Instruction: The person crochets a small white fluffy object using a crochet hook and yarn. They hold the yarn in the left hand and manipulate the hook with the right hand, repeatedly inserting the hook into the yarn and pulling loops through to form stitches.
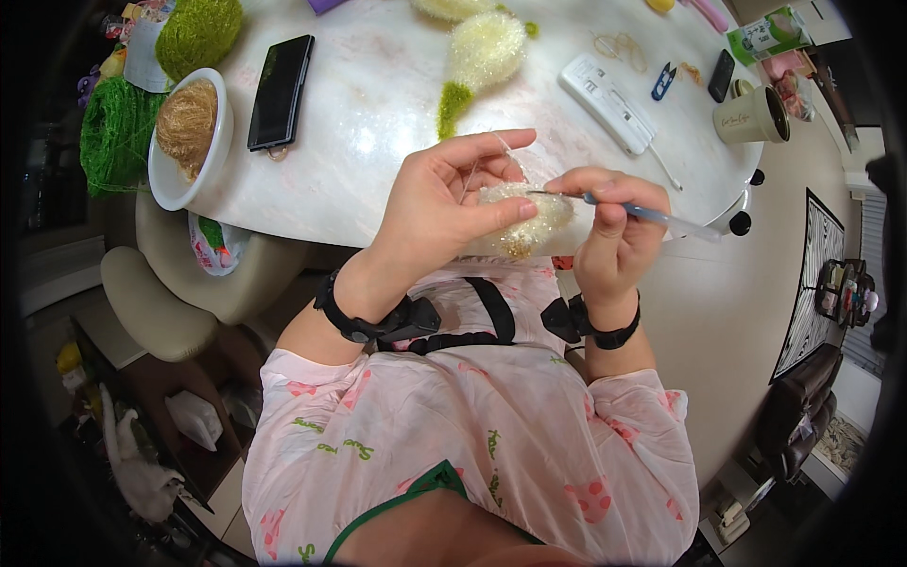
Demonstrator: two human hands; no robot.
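Note:
My left hand [453, 188] pinches a cream, glittery crocheted piece [542, 216] under its thumb, with a thin strand of yarn running over the raised index finger. A small golden-brown patch shows at the lower end of the piece. In my right hand [616, 212] is a crochet hook [641, 211] with a grey-blue, partly clear handle. Its metal shaft meets the upper edge of the piece; the tip is hard to make out among the fibres. Beyond my hands lies a cream crocheted piece [489, 49] with a green end [453, 106].
On the marble-patterned table [354, 191] are a smartphone [281, 92], a white bowl [225, 127] with tan yarn [188, 120], green yarn [117, 135], a white power bank [606, 103], blue thread snips [663, 81] and a cup [747, 117]. A beige chair [241, 283] stands at the left.

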